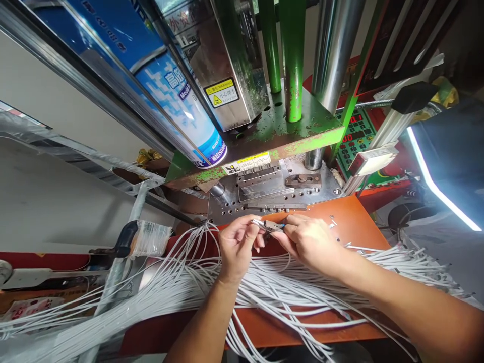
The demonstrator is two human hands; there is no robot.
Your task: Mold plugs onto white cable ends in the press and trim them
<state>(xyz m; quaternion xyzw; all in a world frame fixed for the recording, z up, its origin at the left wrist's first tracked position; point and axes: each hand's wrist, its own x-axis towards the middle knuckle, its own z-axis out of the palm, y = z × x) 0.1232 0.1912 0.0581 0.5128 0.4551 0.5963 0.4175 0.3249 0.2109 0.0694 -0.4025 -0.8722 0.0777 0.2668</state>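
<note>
Near the middle of the head view, my left hand [239, 245] pinches a small white cable end [257, 222] between thumb and fingers. My right hand [310, 237] is closed around the handles of small pliers [274, 227], whose jaws point left and meet the cable end. A bit of blue shows by the right fingers. Below both hands lies a thick spread of white cables [280, 287]. Just beyond them sits a metal mould block [260, 182] on the machine's drilled plate [227, 204].
A green press plate [313, 132] with rods hangs over the mould. A blue spray can [181, 106] stands at its left. The orange table [350, 214] holds small scraps. A control panel [355, 136] and a bright lamp [434, 176] are at the right.
</note>
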